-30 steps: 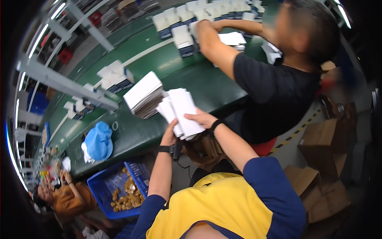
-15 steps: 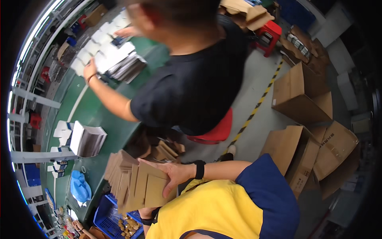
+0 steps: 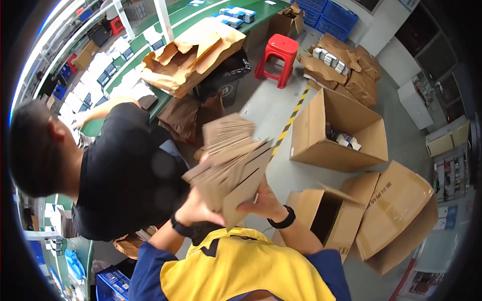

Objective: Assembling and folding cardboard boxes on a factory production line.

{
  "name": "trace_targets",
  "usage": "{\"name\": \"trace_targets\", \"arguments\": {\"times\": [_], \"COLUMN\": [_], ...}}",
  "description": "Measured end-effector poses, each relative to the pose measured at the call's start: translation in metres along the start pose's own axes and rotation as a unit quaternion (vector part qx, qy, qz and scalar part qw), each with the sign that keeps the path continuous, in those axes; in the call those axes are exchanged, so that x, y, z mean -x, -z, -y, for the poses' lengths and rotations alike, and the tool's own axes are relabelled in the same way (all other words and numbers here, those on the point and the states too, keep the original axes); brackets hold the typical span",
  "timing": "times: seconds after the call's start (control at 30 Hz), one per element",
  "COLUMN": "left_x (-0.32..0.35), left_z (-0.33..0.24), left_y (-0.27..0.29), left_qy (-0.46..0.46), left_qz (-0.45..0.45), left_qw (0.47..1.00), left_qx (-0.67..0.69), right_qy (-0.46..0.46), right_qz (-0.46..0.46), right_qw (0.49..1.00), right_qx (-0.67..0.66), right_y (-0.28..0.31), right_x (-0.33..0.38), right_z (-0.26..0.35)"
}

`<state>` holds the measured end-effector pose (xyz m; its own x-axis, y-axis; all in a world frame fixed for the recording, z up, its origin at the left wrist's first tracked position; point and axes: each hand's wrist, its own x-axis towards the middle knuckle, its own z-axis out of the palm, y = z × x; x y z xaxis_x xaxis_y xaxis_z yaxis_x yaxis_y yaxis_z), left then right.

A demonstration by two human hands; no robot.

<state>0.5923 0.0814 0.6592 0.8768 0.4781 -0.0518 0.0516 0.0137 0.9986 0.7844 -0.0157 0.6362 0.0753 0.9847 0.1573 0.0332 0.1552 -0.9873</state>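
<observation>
A thick, fanned stack of flat brown cardboard pieces (image 3: 236,168) is held in front of my chest, its sheets uneven and somewhat blurred. Around its near left side my left hand (image 3: 197,208) is closed, the thumb pointing right along the lower edge. Gripping the right side is my right hand (image 3: 262,203), with its thumb across the face of the nearest sheet. Some of my left fingers are hidden behind the stack. Each wrist wears a black band.
To my left a co-worker in a black shirt (image 3: 125,175) reaches over the green table (image 3: 175,17). A red stool (image 3: 277,57) stands ahead. Open cartons (image 3: 341,130) and a tilted carton (image 3: 396,215) lie to the right, beyond yellow-black floor tape (image 3: 291,120).
My view has swung right, away from the table and toward the cartons. The cardboard stack has come along in both hands, and my left hand now shows more fully.
</observation>
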Motion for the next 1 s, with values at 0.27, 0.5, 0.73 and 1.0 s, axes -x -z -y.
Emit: {"name": "trace_targets", "arguments": {"times": [0.27, 0.5, 0.73, 1.0], "left_x": [-0.222, -0.458, -0.674, -0.887], "left_z": [0.056, 0.036, 0.013, -0.015], "left_y": [-0.032, 0.038, 0.054, 0.151], "left_qy": [-0.016, 0.014, 0.008, -0.092], "left_qz": [0.015, 0.062, 0.075, -0.025], "left_qw": [0.967, 0.951, 0.963, 0.972], "left_qx": [0.253, 0.302, 0.259, 0.215], "right_qy": [-0.042, -0.051, -0.103, -0.211], "right_qz": [-0.066, -0.137, -0.143, -0.095], "right_qw": [0.997, 0.989, 0.984, 0.954], "right_qx": [-0.005, 0.03, 0.007, -0.19], "right_y": [0.163, 0.31, 0.495, 0.635], "right_x": [-0.072, -0.246, -0.372, -0.566], "right_z": [-0.044, -0.054, -0.054, -0.153]}}
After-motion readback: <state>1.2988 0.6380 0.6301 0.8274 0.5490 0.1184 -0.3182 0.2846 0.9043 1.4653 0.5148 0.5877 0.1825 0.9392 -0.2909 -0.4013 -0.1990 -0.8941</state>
